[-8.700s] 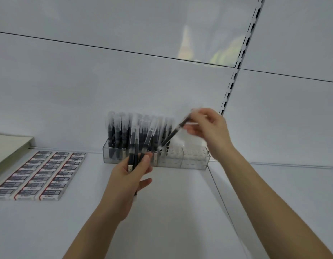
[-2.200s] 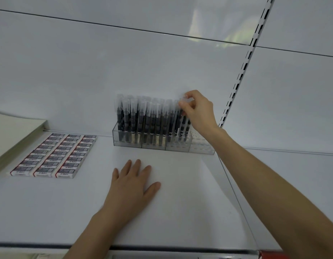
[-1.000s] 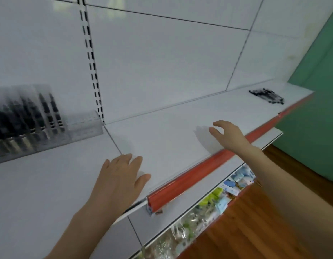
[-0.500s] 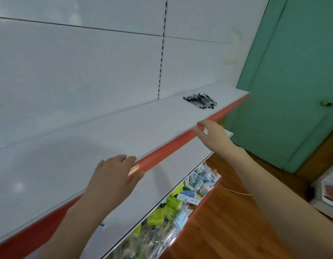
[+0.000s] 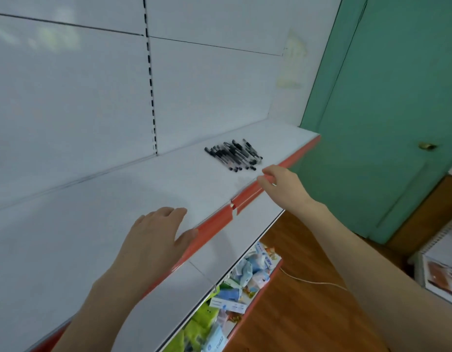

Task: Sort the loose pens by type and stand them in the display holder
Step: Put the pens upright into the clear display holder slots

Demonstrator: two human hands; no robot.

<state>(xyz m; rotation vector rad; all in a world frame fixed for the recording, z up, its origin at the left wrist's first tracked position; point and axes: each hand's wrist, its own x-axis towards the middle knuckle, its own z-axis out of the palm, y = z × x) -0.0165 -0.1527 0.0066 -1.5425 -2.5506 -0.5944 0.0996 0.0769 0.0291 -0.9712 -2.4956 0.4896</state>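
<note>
A pile of several loose black pens (image 5: 233, 154) lies on the white shelf (image 5: 118, 194) near its far right end. My right hand (image 5: 283, 185) rests at the shelf's red front edge (image 5: 247, 196), just in front of and to the right of the pile, fingers loosely curled and holding nothing. My left hand (image 5: 153, 237) lies flat on the shelf by the red edge, fingers spread, holding nothing. The display holder is out of view.
A green door (image 5: 384, 110) stands past the shelf's right end. A lower shelf holds colourful packets (image 5: 235, 293). The floor (image 5: 296, 313) is wood, with a white cord across it. A white box (image 5: 440, 273) sits at the far right.
The view has swung right, away from the pen holder. Both hands have slid along the shelf toward the pile, which is now much closer to my right hand.
</note>
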